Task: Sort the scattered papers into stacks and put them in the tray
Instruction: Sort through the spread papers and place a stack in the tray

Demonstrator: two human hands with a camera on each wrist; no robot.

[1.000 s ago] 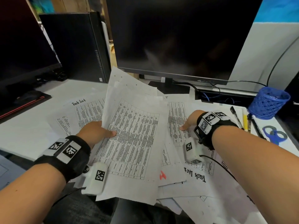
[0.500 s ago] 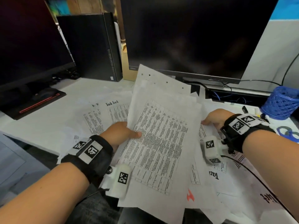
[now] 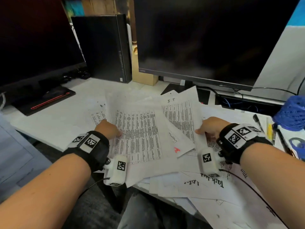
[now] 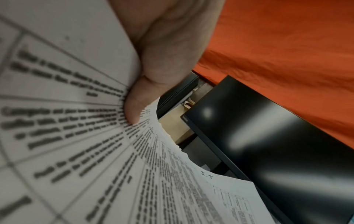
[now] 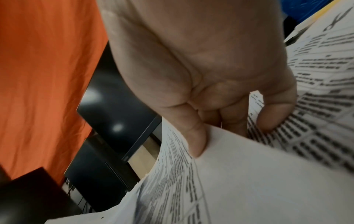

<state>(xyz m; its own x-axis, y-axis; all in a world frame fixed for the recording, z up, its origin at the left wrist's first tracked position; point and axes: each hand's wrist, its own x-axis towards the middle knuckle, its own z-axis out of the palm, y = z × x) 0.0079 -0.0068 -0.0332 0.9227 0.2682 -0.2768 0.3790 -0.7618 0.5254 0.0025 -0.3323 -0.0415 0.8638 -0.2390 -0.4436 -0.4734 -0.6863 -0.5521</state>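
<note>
Many printed white papers point(image 3: 194, 184) lie scattered over the white desk point(image 3: 54, 119). My left hand point(image 3: 108, 129) pinches the left edge of a sheaf of table-printed sheets point(image 3: 140, 134), thumb on top; the left wrist view shows the thumb point(image 4: 134, 106) pressing on the printed sheets point(image 4: 76, 136). My right hand point(image 3: 208, 127) pinches the right edge of a sheet marked "I.T" point(image 3: 179, 113). In the right wrist view its thumb point(image 5: 195, 136) lies on that paper point(image 5: 249, 174), fingers curled beneath. No tray is visible.
Two dark monitors point(image 3: 206, 38) point(image 3: 33, 40) and a black computer case point(image 3: 102, 47) stand at the back. A blue mesh cup point(image 3: 292, 113), pens point(image 3: 257, 119) and blue scissors point(image 3: 297, 144) sit at the right. Papers overhang the desk's near edge.
The sheaf in my left hand has come down from upright to lying nearly flat over the pile. My right hand now grips the "I.T" sheet's edge; the view has shifted left.
</note>
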